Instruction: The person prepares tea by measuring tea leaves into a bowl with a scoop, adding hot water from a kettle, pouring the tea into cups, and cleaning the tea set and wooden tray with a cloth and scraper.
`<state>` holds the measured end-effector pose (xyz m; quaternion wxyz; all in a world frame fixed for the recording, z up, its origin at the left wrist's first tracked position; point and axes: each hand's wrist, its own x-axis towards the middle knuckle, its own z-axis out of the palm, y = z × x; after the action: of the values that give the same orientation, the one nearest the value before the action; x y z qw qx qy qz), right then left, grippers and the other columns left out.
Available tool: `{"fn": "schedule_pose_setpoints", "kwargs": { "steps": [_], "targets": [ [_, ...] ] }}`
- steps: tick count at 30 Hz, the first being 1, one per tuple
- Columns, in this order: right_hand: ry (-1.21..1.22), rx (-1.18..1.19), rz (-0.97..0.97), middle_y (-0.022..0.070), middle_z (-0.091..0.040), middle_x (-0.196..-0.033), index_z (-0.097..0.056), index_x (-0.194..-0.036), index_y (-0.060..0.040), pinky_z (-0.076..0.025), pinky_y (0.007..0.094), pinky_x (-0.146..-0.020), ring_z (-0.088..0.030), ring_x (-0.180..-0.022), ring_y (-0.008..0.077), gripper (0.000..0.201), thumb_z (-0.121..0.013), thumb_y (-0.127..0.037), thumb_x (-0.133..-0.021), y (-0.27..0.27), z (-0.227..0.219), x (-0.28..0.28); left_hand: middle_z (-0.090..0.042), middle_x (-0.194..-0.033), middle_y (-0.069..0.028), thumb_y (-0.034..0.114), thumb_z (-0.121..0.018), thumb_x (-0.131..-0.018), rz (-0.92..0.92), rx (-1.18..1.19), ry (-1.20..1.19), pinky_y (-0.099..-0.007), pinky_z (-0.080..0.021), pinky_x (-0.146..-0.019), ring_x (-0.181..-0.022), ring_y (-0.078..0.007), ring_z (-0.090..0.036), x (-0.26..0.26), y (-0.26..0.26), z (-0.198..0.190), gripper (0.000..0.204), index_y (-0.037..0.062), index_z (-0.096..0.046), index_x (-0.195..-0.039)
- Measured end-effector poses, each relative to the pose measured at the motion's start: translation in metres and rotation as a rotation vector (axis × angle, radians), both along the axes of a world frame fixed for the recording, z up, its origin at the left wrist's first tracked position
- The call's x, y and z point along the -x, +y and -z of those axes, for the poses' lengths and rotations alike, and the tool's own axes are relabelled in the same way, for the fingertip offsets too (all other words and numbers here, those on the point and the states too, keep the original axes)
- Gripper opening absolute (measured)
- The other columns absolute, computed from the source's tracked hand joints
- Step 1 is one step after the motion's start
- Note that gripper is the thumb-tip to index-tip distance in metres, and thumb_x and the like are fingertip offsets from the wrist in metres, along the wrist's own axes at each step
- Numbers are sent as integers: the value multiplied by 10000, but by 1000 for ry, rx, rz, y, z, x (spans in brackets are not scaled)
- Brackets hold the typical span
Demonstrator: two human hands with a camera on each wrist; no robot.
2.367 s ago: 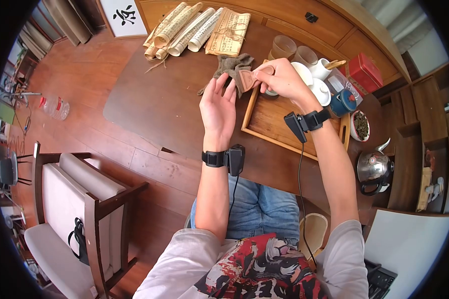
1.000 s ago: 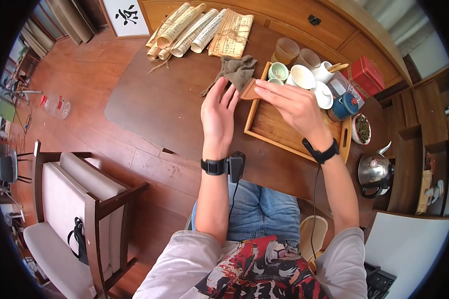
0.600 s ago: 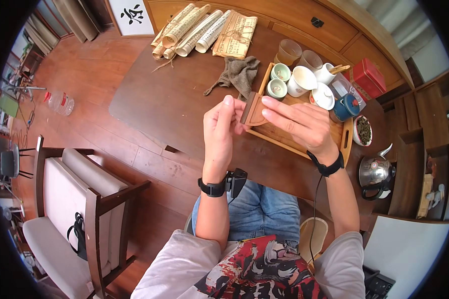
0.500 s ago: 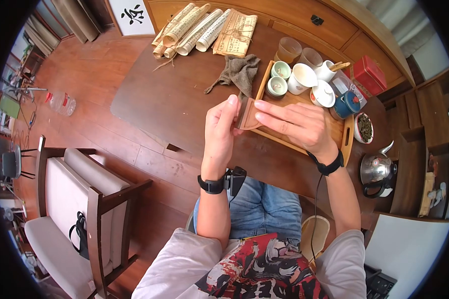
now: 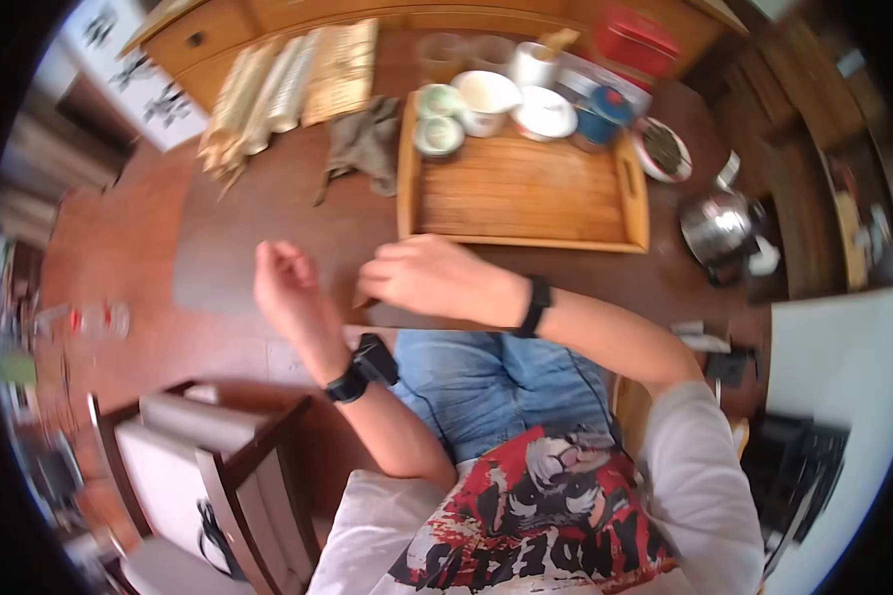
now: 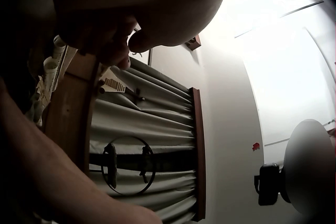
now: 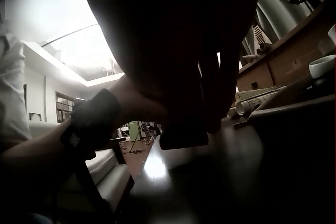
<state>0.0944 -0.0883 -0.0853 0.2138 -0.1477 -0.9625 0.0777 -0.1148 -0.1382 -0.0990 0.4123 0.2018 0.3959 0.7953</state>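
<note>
Blurred in the head view, the right hand (image 5: 437, 280) reaches across above the table's near edge, back upward, with fingers bent. It pinches a small brown leather-like piece (image 5: 362, 297), mostly hidden beneath the fingers; the right wrist view shows the piece (image 7: 184, 139) as a dark flat shape below the hand (image 7: 184, 50). To its left, the left hand (image 5: 296, 300) is raised apart from the piece, palm side partly showing and fingers loosely curled. No object shows in the left hand (image 6: 131, 19), which is dark in the left wrist view.
A wooden tray (image 5: 526, 240) bears pale green cups (image 5: 439, 136), white ware and a blue pot (image 5: 602, 117). Left of it lie a grey-brown cloth (image 5: 364, 149) and paper scrolls (image 5: 258, 94). A steel kettle (image 5: 719, 230) stands right; a chair (image 5: 184, 466) is at lower left.
The left hand has let go of the brown piece and moved left, away from it. The right hand has moved left and nearer the body with the piece. The head view has shifted.
</note>
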Motion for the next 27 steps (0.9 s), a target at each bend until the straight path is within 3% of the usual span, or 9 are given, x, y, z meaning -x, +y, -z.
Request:
{"fn": "schedule_pose_setpoints", "kwargs": {
  "steps": [3,5,7,8,10,15,21,24,27],
  "targets": [
    [-27,-153,18,-22,-640,-930,-750,-948,-119,-584,336,-699,-675,-909,176,109,-675,-172,-888,-13,10,-11,-512,-786,-3,281,-514,-1200,73,-24,16,-304,-350,-653,-698,-109,-407,-4,0,-4,361,40,-631,-959],
    [-146,-137,71,-26,-707,-1062,-768,-1050,-100,-585,327,-696,-681,-924,164,202,-672,-170,-886,-24,6,-50,-502,-780,-13,306,-508,-1199,132,-36,48,-301,-330,-656,-708,-109,-414,-5,1,-6,396,43,-615,-923],
    [-37,-80,67,-16,-740,-1252,-773,-1175,-84,-586,320,-694,-680,-932,155,315,-679,-175,-889,-39,8,-108,-501,-784,-13,312,-507,-1200,125,-21,61,-301,-327,-658,-708,-111,-409,-15,4,-13,401,41,-613,-924],
    [-63,-122,73,-10,-722,-1401,-740,-1349,-81,-588,309,-700,-674,-927,146,457,-682,-175,-906,-47,11,-142,-499,-789,-13,317,-506,-1201,82,-5,88,-301,-323,-660,-707,-113,-404,-19,5,-15,406,38,-612,-926],
    [-139,-83,144,-59,-694,-1500,-668,-1518,-122,-585,279,-719,-656,-900,119,588,-678,-170,-932,-70,4,-207,-497,-789,-12,315,-506,-1202,104,-1,98,-300,-322,-663,-709,-113,-403,-29,6,-18,404,39,-612,-926],
    [-284,77,303,-76,-645,-1599,-671,-1520,-161,-602,286,-736,-657,-922,144,573,-665,-141,-947,-127,-32,-330,-491,-791,-11,299,-504,-1202,161,6,127,-300,-319,-672,-713,-112,-401,-54,15,-24,396,45,-604,-915],
    [-248,75,522,55,-789,-1326,-791,-1267,-94,-632,355,-786,-746,-945,217,296,-720,-101,-979,-128,-61,-370,-543,-847,-17,281,-515,-1200,244,-10,162,-308,-350,-690,-727,-113,-417,-71,21,-24,359,31,-629,-969],
    [-106,-12,846,112,-789,-1085,-788,-1106,-35,-633,434,-807,-762,-974,323,145,-731,-105,-994,-86,-63,-356,-549,-849,-15,272,-512,-1202,254,8,174,-304,-353,-699,-735,-111,-426,-79,19,-29,353,36,-622,-964],
    [-260,-58,937,106,-784,-1027,-790,-1069,-42,-632,437,-786,-767,-962,314,133,-715,-70,-963,-35,-47,-347,-568,-859,-16,264,-519,-1200,281,6,208,-299,-350,-693,-734,-107,-430,-87,17,-35,348,34,-625,-962]
  ]
}}
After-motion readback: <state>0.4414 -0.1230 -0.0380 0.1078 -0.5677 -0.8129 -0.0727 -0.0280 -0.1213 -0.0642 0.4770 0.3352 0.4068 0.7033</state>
